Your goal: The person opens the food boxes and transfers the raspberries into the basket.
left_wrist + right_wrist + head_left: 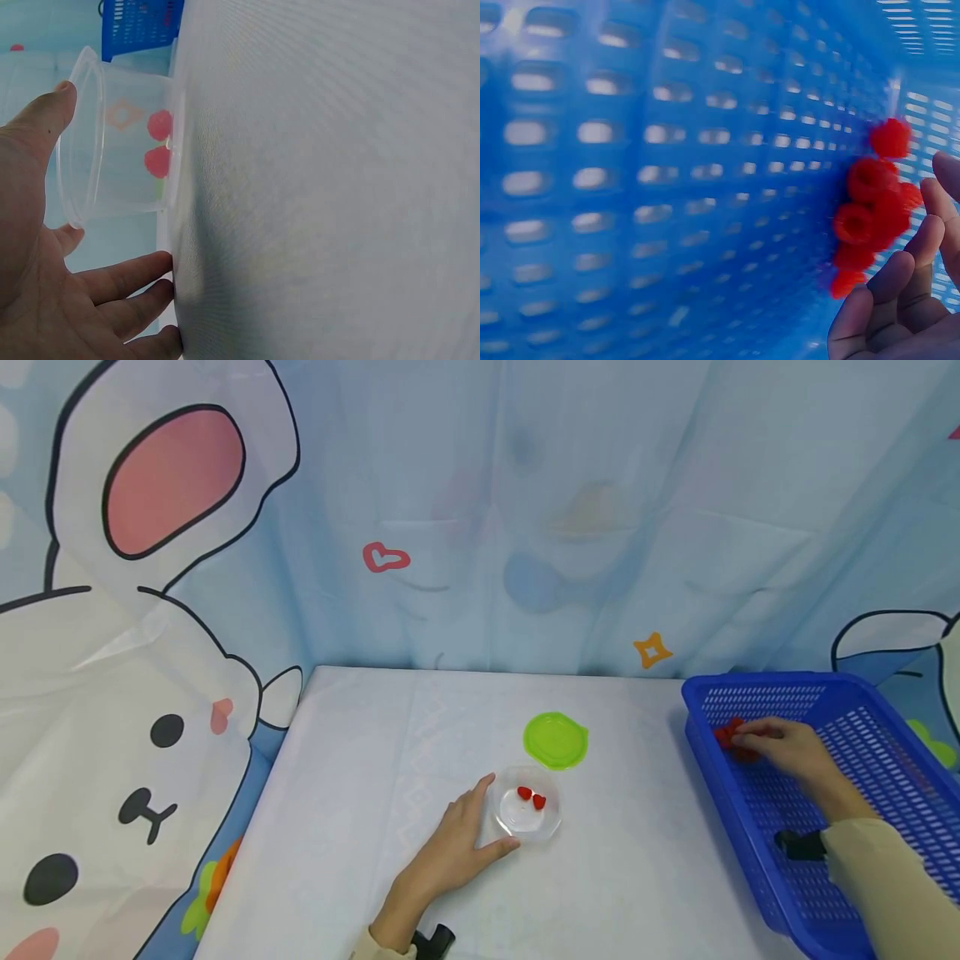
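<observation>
My left hand point(453, 847) rests beside a clear plastic cup point(551, 822) on the table, its thumb and index finger spread and touching the rim. In the left wrist view the remaining fingers point(124, 277) stretch toward the tabletop. Two red raspberries point(157, 161) lie on the bottom of the cup. Over at the right, my right hand point(795, 747) reaches down into a blue basket point(720, 827). Its loosely bent fingers point(891, 274) are right by a pile of raspberries point(877, 214) against the basket wall. No berry shows between the fingertips.
A green lid point(555, 741) lies flat just behind the cup. The basket stands at the right edge of the white table point(622, 877), its perforated walls rising around the right hand. A cartoon-printed curtain point(450, 485) hangs behind the table.
</observation>
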The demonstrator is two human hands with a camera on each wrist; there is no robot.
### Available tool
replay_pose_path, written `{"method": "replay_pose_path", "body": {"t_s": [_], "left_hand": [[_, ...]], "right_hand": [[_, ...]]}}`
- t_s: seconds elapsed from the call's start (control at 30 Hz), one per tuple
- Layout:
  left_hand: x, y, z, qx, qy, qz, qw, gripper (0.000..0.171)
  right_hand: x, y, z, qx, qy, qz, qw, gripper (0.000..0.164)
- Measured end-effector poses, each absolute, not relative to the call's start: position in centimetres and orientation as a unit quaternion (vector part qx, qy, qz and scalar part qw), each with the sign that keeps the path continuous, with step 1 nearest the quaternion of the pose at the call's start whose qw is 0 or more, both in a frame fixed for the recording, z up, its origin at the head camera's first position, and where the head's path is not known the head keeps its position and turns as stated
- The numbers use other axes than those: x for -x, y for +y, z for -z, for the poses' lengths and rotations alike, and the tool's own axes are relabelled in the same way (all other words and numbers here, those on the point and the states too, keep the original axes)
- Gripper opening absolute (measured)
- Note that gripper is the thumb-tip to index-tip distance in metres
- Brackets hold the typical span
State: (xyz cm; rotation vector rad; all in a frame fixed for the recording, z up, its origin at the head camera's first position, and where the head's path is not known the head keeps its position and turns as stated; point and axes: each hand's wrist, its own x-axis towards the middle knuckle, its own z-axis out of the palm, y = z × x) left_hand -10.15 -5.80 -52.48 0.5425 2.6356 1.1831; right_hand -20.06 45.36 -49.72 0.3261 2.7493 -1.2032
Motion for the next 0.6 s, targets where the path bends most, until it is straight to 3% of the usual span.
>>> {"method": "replay_pose_path", "body": {"t_s": [0.17, 0.33, 0.6], "left_hand": [[10.1, -5.8, 52.5, -0.185, 0.892, -0.401, 0.101, 0.093], [10.1, -5.9, 52.5, -0.184, 0.892, -0.401, 0.098, 0.093], [10.1, -6.0, 52.4, -0.182, 0.892, -0.401, 0.102, 0.094]], "right_hand": [[19.2, 44.5, 46.7, -0.120, 0.905, 0.406, 0.040, 0.067], [18.0, 42.3, 42.9, -0.103, 0.910, 0.400, 0.002, 0.058], [15.6, 37.3, 38.4, -0.060, 0.911, 0.407, -0.007, 0.051]]}}
